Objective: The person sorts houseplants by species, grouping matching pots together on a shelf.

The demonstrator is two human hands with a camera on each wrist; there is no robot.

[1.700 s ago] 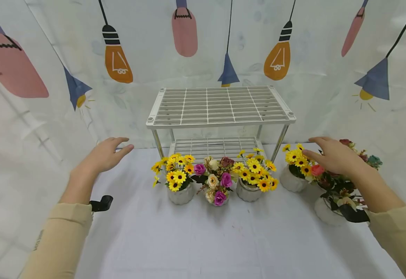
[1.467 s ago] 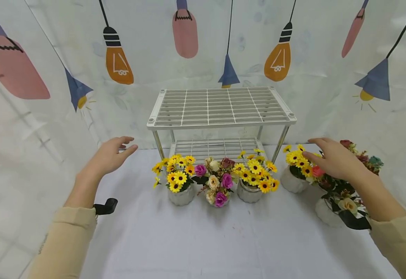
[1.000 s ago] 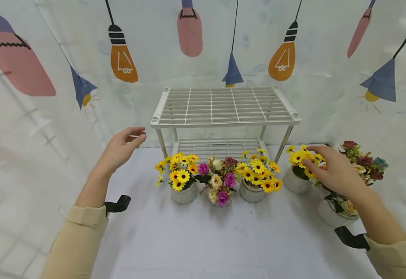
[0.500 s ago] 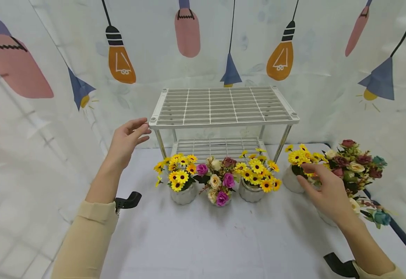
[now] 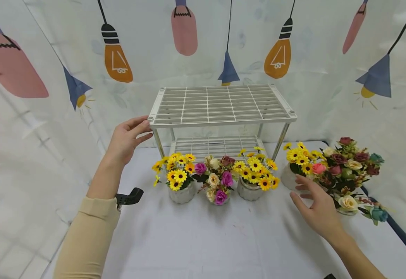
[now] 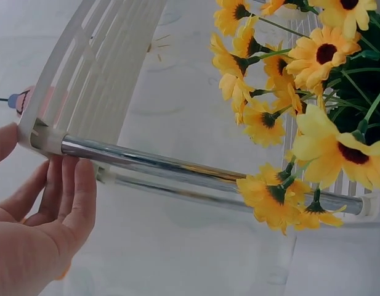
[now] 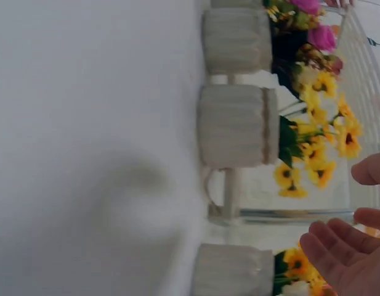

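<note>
On the table's right side | right hand (image 5: 317,209) is hovering, fingers spread and holding nothing, just beside a sunflower pot (image 5: 289,177) | left hand (image 5: 128,136) is touching the rack (image 5: 220,104) at its near-left corner, fingers straight | pot is looking light, ribbed, probably breakable; flowers soft, so taking it round the body is seeming best

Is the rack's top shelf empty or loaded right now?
Empty: the top shelf shows only bare white grid; every flower pot stands on the table.

Right hand (image 7: 347,250): fingers relaxed, holding nothing, just beside the nearest white ribbed pot (image 7: 233,270); two further white pots (image 7: 238,126) stand in line beyond
</note>
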